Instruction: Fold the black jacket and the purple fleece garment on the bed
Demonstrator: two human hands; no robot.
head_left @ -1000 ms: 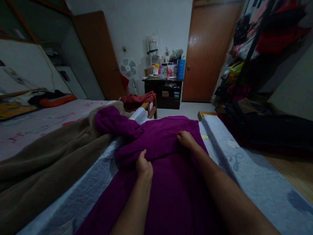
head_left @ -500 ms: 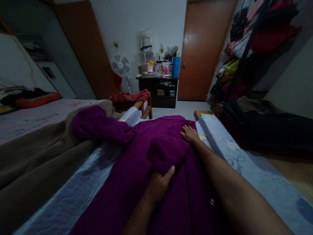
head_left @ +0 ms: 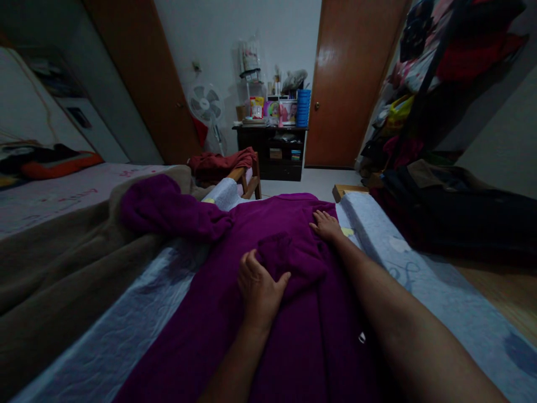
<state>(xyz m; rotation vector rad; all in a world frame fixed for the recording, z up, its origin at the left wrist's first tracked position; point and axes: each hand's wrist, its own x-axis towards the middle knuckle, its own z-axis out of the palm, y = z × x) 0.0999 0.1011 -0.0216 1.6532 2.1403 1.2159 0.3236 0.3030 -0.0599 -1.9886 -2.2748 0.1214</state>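
Note:
A purple long-sleeved garment (head_left: 210,336) lies spread on a pale blue padded surface. Its left sleeve (head_left: 168,215) stretches out over a brown blanket, while the other sleeve (head_left: 289,257) is folded inward across the body in a bunched heap. My left hand (head_left: 260,288) rests at the near left side of that folded sleeve, thumb and fingers apart. Flat on the garment near its right shoulder is my right hand (head_left: 327,225), fingers spread. A small whitish mark (head_left: 361,337) shows on the cloth beside my right forearm.
The brown blanket (head_left: 84,263) covers the left side. Reddish cloth (head_left: 222,163) hangs over a wooden frame ahead. Dark folded clothes (head_left: 457,207) are piled at right. Farther back stand a white fan (head_left: 205,103), a dark cabinet (head_left: 268,162) and a brown door (head_left: 346,89).
My left hand has come out from under the folded sleeve and moved up and left, its fingers now showing. The sleeve lies flatter. My right hand has stayed at the shoulder.

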